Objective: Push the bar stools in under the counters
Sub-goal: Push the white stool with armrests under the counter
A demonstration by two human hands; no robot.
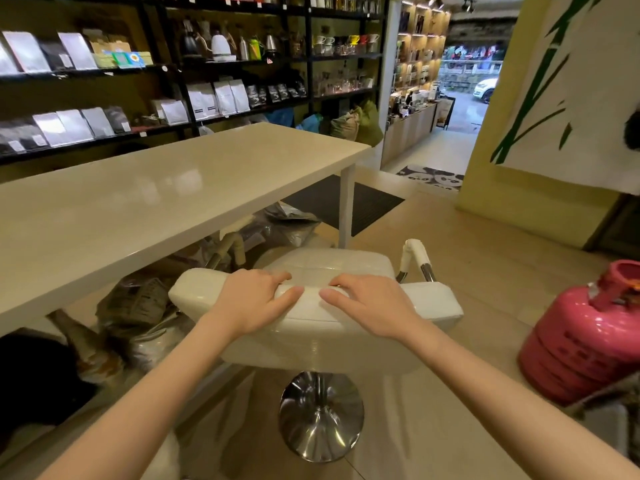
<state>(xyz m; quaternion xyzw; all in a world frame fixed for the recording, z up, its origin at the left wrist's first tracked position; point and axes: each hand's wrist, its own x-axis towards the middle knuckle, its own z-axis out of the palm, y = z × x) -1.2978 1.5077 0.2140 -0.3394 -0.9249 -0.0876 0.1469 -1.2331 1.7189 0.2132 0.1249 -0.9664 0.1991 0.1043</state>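
Note:
A white padded bar stool [346, 265] with a chrome round base [320, 415] stands just in front of me, beside the right end of the cream counter [156, 199]. My left hand [256, 303] and my right hand [367, 306] both grip the top edge of the stool's backrest [429, 303], fingers curled over the front and thumbs on the near side. The stool's seat lies partly under the counter's edge. Its right armrest [417, 254] sticks up on chrome posts.
Bags and sacks [138, 303] are piled on the floor under the counter. A pink gas cylinder [585, 337] stands at the right. A white counter leg [346, 206] is ahead, with a dark mat [374, 202] beyond. Shelves of goods [221, 95] line the back wall.

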